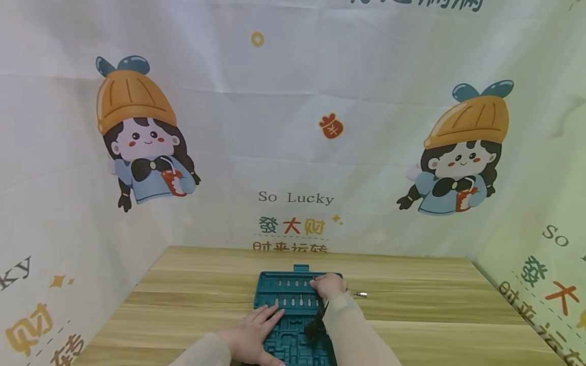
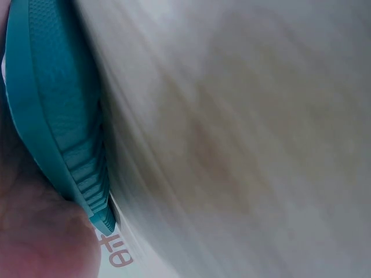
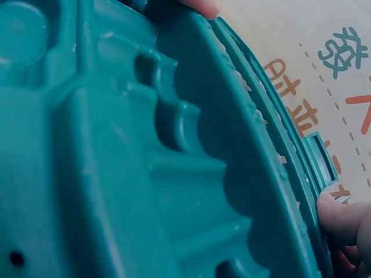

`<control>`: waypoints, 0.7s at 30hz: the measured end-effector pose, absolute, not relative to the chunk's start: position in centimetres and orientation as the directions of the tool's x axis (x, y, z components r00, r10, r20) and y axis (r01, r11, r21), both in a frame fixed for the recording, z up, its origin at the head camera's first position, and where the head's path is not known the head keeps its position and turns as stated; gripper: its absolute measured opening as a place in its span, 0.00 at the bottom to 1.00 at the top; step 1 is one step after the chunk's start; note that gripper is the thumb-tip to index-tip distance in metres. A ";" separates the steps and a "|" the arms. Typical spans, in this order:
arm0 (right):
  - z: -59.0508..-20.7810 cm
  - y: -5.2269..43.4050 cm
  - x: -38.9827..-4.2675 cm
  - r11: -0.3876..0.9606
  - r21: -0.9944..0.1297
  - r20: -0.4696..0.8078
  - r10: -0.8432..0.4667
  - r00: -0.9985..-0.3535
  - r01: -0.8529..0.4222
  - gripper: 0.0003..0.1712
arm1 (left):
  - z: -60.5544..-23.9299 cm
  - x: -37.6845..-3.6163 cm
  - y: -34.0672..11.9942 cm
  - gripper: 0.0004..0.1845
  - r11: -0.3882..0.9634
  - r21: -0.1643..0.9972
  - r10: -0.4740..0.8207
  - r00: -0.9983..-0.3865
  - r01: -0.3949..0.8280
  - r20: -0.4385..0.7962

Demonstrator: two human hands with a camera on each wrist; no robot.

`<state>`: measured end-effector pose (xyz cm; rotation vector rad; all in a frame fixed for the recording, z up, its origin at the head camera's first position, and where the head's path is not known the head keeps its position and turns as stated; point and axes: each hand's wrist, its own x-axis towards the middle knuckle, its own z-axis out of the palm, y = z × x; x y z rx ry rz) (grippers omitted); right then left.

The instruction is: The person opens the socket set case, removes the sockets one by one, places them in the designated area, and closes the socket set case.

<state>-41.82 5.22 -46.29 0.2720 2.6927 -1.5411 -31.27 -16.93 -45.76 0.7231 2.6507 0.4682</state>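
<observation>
A teal tool case (image 1: 274, 311) lies open on the table, with two rows of small metal screwdriver bits (image 1: 293, 301) in its far half and moulded recesses in its near half. My left hand (image 1: 254, 330) rests on the case's left side, fingers spread. At the far right corner my right hand (image 1: 330, 286) has thumb and fingers curled in a pinch at the end of the upper row. In the right wrist view a small silvery tip, apparently a screwdriver bit (image 3: 343, 199), shows beside the thumb (image 3: 339, 220); most of it is hidden.
A small metal piece with a shaft (image 1: 361, 294) shows on the wooden table (image 1: 412, 305) just right of the right hand. A latch (image 1: 301, 268) juts from the case's far edge. Printed cloth (image 1: 293, 152) encloses the table's back and sides. A dark object (image 1: 314, 329) sits under the right wrist.
</observation>
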 end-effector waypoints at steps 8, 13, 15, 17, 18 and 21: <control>-45.5 5.1 -41.4 0.425 -0.896 -0.080 0.132 -0.988 0.129 0.11 | -45.9 -31.4 -17.1 0.54 0.813 0.408 0.534 -0.811 0.415 -0.239; -45.3 5.2 -41.4 0.339 -0.935 -0.076 0.101 -0.992 0.106 0.14 | -46.1 -31.6 -17.2 0.54 0.805 0.421 0.541 -0.808 0.418 -0.232; -45.3 5.3 -41.5 0.294 -0.951 -0.080 0.074 -0.994 0.099 0.15 | -46.3 -31.8 -17.3 0.54 0.803 0.428 0.542 -0.807 0.415 -0.234; -45.2 5.5 -41.7 0.237 -0.967 -0.093 0.038 -0.995 0.099 0.17 | -46.8 -32.1 -17.4 0.54 0.804 0.426 0.541 -0.806 0.414 -0.238; -45.1 5.7 -41.7 0.217 -0.971 -0.097 0.025 -0.995 0.100 0.17 | -47.1 -32.3 -17.5 0.54 0.805 0.427 0.540 -0.807 0.411 -0.241; -44.5 6.4 -41.6 0.225 -0.970 -0.095 -0.026 -0.995 0.086 0.16 | -47.9 -32.8 -17.7 0.54 0.808 0.418 0.539 -0.807 0.415 -0.241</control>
